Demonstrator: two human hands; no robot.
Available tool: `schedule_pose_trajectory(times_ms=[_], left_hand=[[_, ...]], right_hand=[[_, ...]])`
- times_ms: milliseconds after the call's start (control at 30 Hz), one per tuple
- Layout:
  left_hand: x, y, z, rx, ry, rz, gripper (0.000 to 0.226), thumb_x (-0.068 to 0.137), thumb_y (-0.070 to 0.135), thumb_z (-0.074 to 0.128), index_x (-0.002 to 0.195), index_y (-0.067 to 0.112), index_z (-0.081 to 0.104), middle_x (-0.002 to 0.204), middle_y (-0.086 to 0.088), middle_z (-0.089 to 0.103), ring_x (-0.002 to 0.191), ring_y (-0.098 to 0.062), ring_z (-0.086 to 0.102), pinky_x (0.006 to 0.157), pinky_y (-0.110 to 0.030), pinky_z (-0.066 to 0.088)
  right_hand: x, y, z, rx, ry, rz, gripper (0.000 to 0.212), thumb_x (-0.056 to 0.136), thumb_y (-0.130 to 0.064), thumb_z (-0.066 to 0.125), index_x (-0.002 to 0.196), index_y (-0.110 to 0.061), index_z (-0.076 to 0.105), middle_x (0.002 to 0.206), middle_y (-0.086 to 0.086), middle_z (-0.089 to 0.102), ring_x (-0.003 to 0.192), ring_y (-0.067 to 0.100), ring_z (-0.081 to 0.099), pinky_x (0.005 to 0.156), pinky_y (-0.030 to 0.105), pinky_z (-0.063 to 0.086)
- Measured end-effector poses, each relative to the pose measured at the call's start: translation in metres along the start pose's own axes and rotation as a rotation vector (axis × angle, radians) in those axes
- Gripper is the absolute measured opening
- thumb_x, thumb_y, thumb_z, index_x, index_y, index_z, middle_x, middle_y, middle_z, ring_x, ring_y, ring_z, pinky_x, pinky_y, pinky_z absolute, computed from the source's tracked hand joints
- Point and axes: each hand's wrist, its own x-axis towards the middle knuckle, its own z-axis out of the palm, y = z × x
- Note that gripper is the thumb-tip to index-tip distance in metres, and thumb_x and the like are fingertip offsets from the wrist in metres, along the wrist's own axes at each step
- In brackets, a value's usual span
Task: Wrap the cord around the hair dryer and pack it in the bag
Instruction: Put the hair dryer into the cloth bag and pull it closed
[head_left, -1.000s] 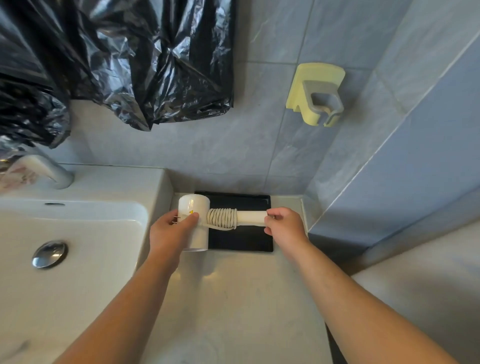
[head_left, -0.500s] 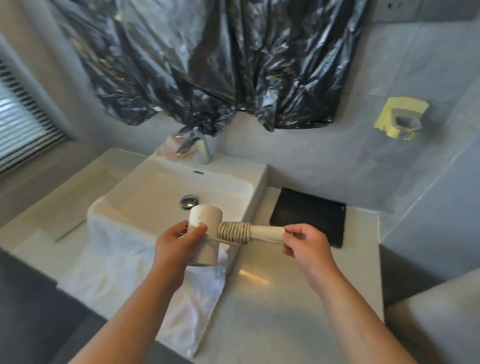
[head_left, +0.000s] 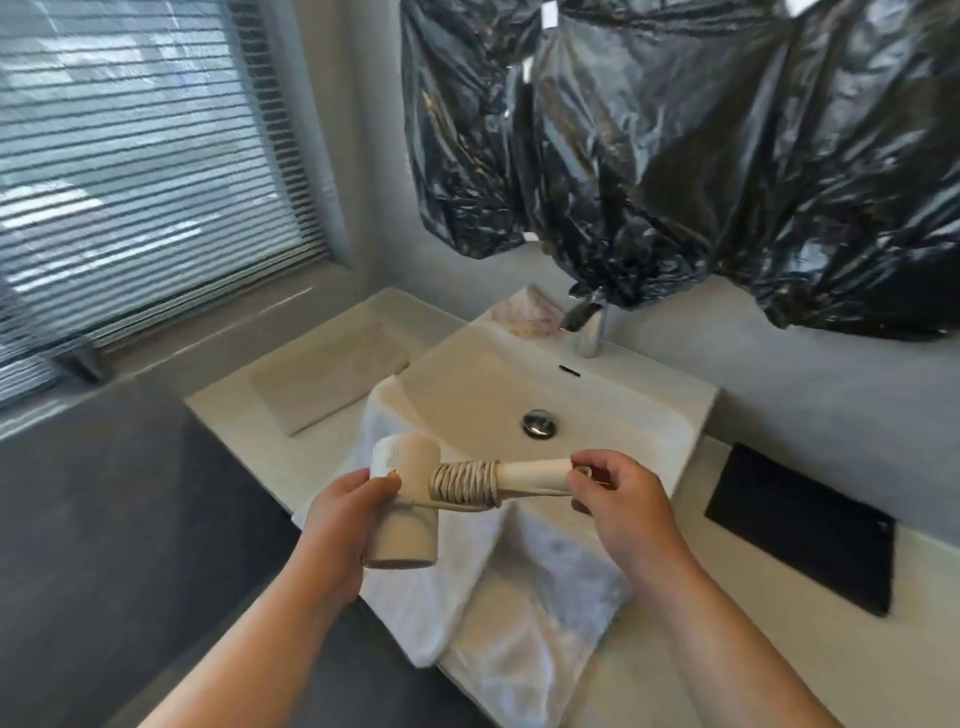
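I hold a cream hair dryer (head_left: 410, 457) level above the front of the sink, its handle pointing right. Its cord (head_left: 465, 484) is coiled in tight turns around the handle near the barrel. My left hand (head_left: 348, 512) grips the barrel from below. My right hand (head_left: 621, 496) pinches the free end of the handle, where the last of the cord lies under my fingers. A flat black bag (head_left: 802, 525) rests on the counter to the right of the sink.
A white sink (head_left: 467, 379) with a chrome tap (head_left: 589, 325) sits below my hands, a white towel (head_left: 524, 597) draped over its front rim. Black plastic sheeting (head_left: 701, 140) hangs on the wall. A blinded window (head_left: 140, 171) and a beige mat (head_left: 327, 384) lie left.
My view has swung left, from the corner with the black bag to the sink and window. The dryer, still in both hands, has come away from over the bag to above the sink front.
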Motion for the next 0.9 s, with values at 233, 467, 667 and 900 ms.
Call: schedule_pose_trajectory(times_ms=[233,467,667,900], left_hand=[[0.090,0.022,-0.120,-0.228,-0.079,-0.237,0.027,0.093,0.029,0.058,0.112,0.011,0.062,0.107,-0.020,0.061,0.097,-0.036,0.058,0.080,-0.049,0.049],[0.155,0.038,-0.201,-0.123,-0.395,-0.338,0.065,0.063,0.027,0.078,0.123,0.008,0.061,0.097,-0.019,0.068,0.071,-0.029,0.066,0.051,-0.033,0.052],[0.194,0.041,-0.204,-0.073,-0.503,-0.300,0.081,0.047,0.026,0.082,0.123,0.009,0.061,0.113,-0.021,0.071,0.098,-0.037,0.070,0.077,-0.044,0.057],[0.231,0.072,-0.174,-0.199,-0.414,-0.184,0.075,0.045,0.017,0.082,0.118,0.009,0.064,0.106,-0.018,0.074,0.097,-0.034,0.071,0.086,-0.041,0.059]], right_hand=[[0.055,-0.039,0.153,0.145,0.045,-0.014,0.025,0.085,-0.003,0.061,0.092,-0.025,0.069,0.100,0.005,0.064,0.097,0.025,0.065,0.089,0.047,0.056],[0.097,-0.089,0.262,0.145,-0.008,-0.056,0.030,0.084,-0.008,0.060,0.101,-0.032,0.068,0.110,0.000,0.068,0.104,0.016,0.065,0.094,0.044,0.054],[0.129,-0.102,0.299,0.096,-0.082,-0.054,0.040,0.089,-0.011,0.062,0.124,-0.030,0.055,0.117,-0.006,0.065,0.107,0.007,0.063,0.095,0.034,0.052],[0.142,-0.055,0.300,0.104,-0.265,0.233,0.056,0.072,-0.049,0.073,0.121,-0.026,0.060,0.116,-0.001,0.066,0.105,0.017,0.064,0.095,0.038,0.051]])
